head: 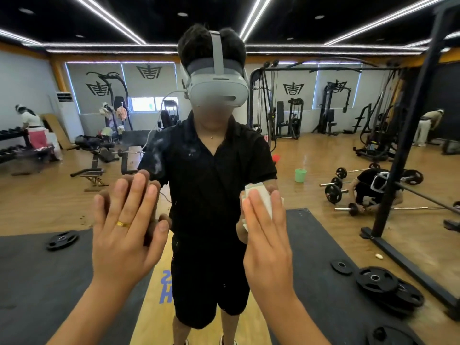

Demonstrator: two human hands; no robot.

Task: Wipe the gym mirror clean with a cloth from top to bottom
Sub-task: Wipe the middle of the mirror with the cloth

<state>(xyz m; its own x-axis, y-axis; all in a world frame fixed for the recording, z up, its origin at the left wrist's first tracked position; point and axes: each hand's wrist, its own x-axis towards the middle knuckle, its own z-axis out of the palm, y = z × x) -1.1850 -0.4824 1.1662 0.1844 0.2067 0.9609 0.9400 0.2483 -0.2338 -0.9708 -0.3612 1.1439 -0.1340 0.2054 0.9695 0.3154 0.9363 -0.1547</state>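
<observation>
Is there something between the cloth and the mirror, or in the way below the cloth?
Nothing visible does. The right hand presses the cloth flat against the mirror. The left hand rests on the mirror too, apart from the cloth and outside its way down.

Head-worn, close (square to mirror)

So the cloth was plain white, the ring was gold, the reflected outfit was all black under a pale grey headset, plus a mint-green bucket, tan wood floor, black mats and black plates.
</observation>
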